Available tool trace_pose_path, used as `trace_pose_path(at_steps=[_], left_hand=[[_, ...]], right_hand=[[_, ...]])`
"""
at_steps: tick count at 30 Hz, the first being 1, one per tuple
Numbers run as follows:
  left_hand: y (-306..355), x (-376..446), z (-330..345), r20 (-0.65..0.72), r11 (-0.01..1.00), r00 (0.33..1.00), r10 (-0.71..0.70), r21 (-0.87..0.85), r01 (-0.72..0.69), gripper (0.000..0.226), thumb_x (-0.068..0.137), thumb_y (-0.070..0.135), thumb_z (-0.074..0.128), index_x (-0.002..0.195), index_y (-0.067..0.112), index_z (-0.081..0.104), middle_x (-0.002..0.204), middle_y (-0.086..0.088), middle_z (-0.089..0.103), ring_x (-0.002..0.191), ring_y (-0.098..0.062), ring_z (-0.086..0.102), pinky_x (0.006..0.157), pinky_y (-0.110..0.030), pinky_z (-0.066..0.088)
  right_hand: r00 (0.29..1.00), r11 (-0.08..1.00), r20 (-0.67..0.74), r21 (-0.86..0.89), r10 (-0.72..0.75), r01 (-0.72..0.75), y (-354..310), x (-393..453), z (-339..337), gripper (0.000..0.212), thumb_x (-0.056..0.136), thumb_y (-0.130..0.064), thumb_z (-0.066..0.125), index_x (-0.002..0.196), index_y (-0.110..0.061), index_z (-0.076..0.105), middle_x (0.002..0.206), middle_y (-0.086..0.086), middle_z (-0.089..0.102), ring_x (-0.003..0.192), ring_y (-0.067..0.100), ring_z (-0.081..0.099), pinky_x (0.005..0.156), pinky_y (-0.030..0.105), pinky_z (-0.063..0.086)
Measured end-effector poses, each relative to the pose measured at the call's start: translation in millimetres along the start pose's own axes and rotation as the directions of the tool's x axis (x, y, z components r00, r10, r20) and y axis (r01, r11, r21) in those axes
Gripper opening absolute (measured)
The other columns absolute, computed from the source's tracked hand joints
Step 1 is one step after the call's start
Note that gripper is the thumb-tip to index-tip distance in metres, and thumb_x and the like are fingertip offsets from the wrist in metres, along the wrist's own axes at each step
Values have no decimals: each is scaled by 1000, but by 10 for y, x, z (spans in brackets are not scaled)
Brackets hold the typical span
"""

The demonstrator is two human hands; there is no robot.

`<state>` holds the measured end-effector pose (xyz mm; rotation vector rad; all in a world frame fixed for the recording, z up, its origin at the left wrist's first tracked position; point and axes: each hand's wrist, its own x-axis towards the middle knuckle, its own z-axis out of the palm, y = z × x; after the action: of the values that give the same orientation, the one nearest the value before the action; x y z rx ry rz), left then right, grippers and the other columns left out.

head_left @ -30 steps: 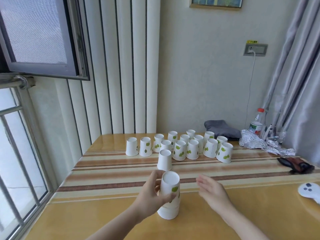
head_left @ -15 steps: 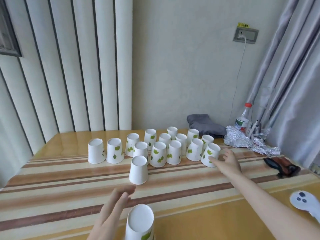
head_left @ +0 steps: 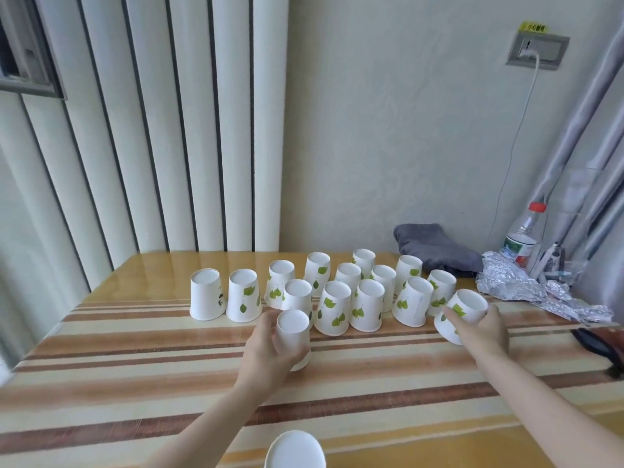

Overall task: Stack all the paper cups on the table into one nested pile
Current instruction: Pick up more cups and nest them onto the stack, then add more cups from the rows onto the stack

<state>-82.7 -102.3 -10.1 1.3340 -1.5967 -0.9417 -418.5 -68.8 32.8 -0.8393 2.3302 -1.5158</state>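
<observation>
My left hand (head_left: 266,349) grips front cup (head_left: 293,336), right hand (head_left: 479,327) grips rightmost cup (head_left: 461,314); pile (head_left: 294,449) bottom centre barely begun, thirteen cups loose.

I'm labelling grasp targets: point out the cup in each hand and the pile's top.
Left-hand cup (head_left: 292,327): head view, upturned base.
Right-hand cup (head_left: 470,300): head view, upturned base.
Pile top (head_left: 294,450): head view, topmost cup's base.

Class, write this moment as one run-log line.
left hand: gripping lone front cup | right hand: gripping rightmost cup, tilted | pile: near edge | other cups: unstacked
</observation>
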Motion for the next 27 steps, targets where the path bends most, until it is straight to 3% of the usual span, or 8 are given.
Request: trace_pose_path(at_steps=[6, 11, 16, 20, 24, 27], left_hand=[[508, -282, -387, -54, 985, 998, -19, -173, 9, 44, 74, 35, 82, 107, 37, 53, 110, 13, 65, 108, -12, 61, 82, -26, 50], [1107, -944, -927, 94, 932, 980, 178, -335, -137, 45, 79, 22, 80, 119, 23, 60, 114, 2, 71, 109, -12, 66, 85, -25, 56], [1069, -1584, -1038, 261, 958, 941, 213, -245, -149, 51, 78, 19, 81, 123, 30, 60, 115, 6, 72, 110, -9, 67, 96, -32, 56], [788, -1813, -883, 279, 977, 946, 163, -177, -116, 52, 74, 25, 81, 120, 34, 58, 118, 11, 70, 113, -4, 64, 101, -28, 51], [573, -1881, -698, 312, 987, 941, 131, -126, -96, 47, 77, 25, 79, 114, 40, 54, 119, 10, 66, 114, -7, 61, 96, -15, 47], [462, -1897, -634, 347, 991, 931, 112, -114, -77, 43, 82, 21, 76, 113, 40, 53, 117, 12, 66, 106, 2, 60, 88, -5, 46]], right_hand=[[978, 976, 125, 162, -167, 146, -395, -569, -327, 48, 77, -25, 79, 118, -15, 56, 117, 8, 64, 97, 22, 56, 84, 34, 44], [920, 903, 253, 387, -298, 186, -910, -1252, -489, 44, 81, -25, 75, 121, -18, 57, 112, 0, 65, 104, 18, 60, 82, 32, 47], [832, 844, 371, 500, -412, 195, -1156, -1938, -665, 42, 79, -39, 74, 116, -21, 62, 110, -6, 70, 109, 15, 65, 93, 42, 53], [753, 792, 420, 572, -506, 214, -1146, -2424, -793, 33, 84, -25, 71, 116, -22, 62, 110, -6, 72, 103, 6, 68, 84, 28, 53], [709, 803, 468, 546, -528, 239, -992, -2731, -774, 34, 85, -17, 71, 117, -23, 61, 111, -2, 73, 103, 8, 68, 88, 32, 55], [685, 828, 516, 504, -515, 243, -872, -2843, -668, 38, 83, -17, 74, 117, -25, 60, 111, -5, 73, 104, 7, 68, 85, 29, 57]])
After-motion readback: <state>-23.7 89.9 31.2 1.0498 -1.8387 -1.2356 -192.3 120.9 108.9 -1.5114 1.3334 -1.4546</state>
